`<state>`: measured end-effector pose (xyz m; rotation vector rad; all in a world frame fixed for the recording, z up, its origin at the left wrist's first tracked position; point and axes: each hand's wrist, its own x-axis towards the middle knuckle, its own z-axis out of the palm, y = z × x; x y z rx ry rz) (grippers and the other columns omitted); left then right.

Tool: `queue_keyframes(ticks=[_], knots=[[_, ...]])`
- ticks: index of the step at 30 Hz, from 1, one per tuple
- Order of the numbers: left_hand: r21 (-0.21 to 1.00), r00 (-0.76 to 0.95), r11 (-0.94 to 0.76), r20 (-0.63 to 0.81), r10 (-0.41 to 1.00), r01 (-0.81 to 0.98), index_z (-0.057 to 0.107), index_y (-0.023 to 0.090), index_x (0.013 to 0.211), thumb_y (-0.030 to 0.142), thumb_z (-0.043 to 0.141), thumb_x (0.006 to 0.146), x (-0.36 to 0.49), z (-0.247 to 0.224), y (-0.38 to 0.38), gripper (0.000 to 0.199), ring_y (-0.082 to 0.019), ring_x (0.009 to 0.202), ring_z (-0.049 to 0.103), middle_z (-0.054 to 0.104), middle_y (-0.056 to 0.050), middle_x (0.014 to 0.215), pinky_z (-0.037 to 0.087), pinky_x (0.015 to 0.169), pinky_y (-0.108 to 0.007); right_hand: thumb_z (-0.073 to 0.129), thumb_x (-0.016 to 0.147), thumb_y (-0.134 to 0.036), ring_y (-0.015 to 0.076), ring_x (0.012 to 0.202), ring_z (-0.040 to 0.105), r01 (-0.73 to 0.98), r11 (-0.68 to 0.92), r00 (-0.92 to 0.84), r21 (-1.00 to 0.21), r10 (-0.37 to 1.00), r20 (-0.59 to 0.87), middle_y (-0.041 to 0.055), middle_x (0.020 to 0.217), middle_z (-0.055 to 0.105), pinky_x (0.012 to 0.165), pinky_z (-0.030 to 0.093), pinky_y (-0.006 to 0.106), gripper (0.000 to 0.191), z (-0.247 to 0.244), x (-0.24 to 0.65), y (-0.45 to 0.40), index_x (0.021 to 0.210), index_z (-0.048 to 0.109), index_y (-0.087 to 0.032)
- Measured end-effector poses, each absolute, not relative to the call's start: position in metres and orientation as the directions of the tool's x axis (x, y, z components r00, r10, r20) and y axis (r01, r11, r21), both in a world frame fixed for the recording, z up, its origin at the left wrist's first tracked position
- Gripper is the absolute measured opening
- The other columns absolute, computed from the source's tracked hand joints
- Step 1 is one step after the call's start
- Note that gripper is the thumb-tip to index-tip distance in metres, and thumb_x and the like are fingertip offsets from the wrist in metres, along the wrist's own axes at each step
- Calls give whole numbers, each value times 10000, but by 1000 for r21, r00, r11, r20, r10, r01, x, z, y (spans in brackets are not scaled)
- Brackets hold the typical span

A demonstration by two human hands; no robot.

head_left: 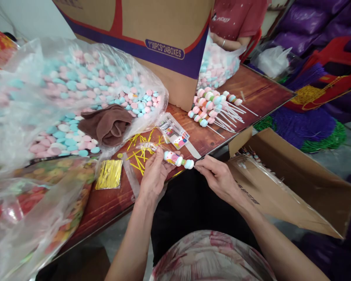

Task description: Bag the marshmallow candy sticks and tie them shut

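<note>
Between my hands, just past the table's front edge, is a candy skewer [179, 160] with pastel pieces, partly inside a clear wrapper. My left hand [157, 171] is closed around the wrapped end, where clear film sticks out beyond the fingers. At the other end, my right hand [215, 173] pinches near the stick, which its fingers mostly hide. Yellow twist ties [140, 154] lie loose beyond my left hand, and a bundle of yellow ties [109, 174] lies to its left. Printed clear bags [173, 130] rest on the table behind the skewer.
A large bag of pastel candies [84, 78] covers the left, with a brown cloth [107, 127] on it. Finished-looking skewers [209, 105] are piled beside a tall carton [163, 43]. An open box [280, 187] stands at right. Another person [236, 23] sits across the table.
</note>
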<state>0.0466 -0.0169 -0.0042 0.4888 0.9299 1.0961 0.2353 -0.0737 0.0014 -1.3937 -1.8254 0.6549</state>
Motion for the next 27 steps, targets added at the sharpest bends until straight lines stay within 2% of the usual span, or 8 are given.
queue_keyframes(ticks=[8,11,14,16,18,22,24,27], knots=[[761,103,381,-387,916,-525,622,124,892,429,661,869,55,-4,-20,309,-254,895,732,754,-135,907,560,853,-375,454,972,-126,115,587,371,815,367,-135,-448,873,468,-10,677,391,577,306,268,238,-7,215,-80,839,648,-158],[752,104,378,-386,917,-540,611,119,900,400,650,884,57,-3,-21,284,-269,912,730,751,-147,906,561,852,-391,446,969,-123,117,577,361,796,381,-141,-471,873,468,-10,656,400,576,306,273,267,-12,209,-83,793,642,-169],[738,128,386,-382,915,-553,609,120,884,399,625,901,55,-2,-20,280,-275,935,725,750,-153,912,559,859,-397,468,969,-182,120,621,442,635,315,-70,-705,933,353,7,708,481,602,358,259,217,-10,209,-83,870,661,-181],[727,143,391,-380,914,-565,613,124,884,425,600,913,53,-3,-20,302,-277,954,721,751,-153,913,557,866,-402,506,951,-224,127,665,501,452,198,-32,-870,978,206,14,732,537,632,391,256,184,-5,212,-80,880,672,-183],[716,158,395,-377,913,-575,620,123,878,449,571,925,52,-3,-19,333,-276,961,719,752,-153,909,555,873,-401,543,924,-258,122,646,502,262,36,-44,-964,999,25,8,694,555,611,384,251,184,-1,216,-77,836,681,-175],[703,179,399,-369,912,-589,639,113,864,464,521,947,52,-4,-20,380,-266,983,713,752,-153,935,547,888,-370,652,826,-356,65,488,328,-54,-281,-68,-958,958,-277,-18,592,513,461,203,226,222,2,222,-73,809,694,-139],[702,187,394,-356,916,-594,642,115,862,471,522,945,52,-4,-20,385,-270,1008,706,752,-154,948,541,898,-370,700,771,-387,44,463,271,-136,-358,-71,-924,933,-352,-17,591,514,447,126,225,264,1,223,-72,791,690,-123],[706,163,353,-324,932,-614,633,130,875,465,546,935,53,-5,-20,352,-276,1035,697,753,-144,950,527,925,-393,708,747,-396,39,460,270,-139,-378,-66,-915,926,-373,-10,588,518,440,104,220,280,1,221,-72,751,677,-118]])
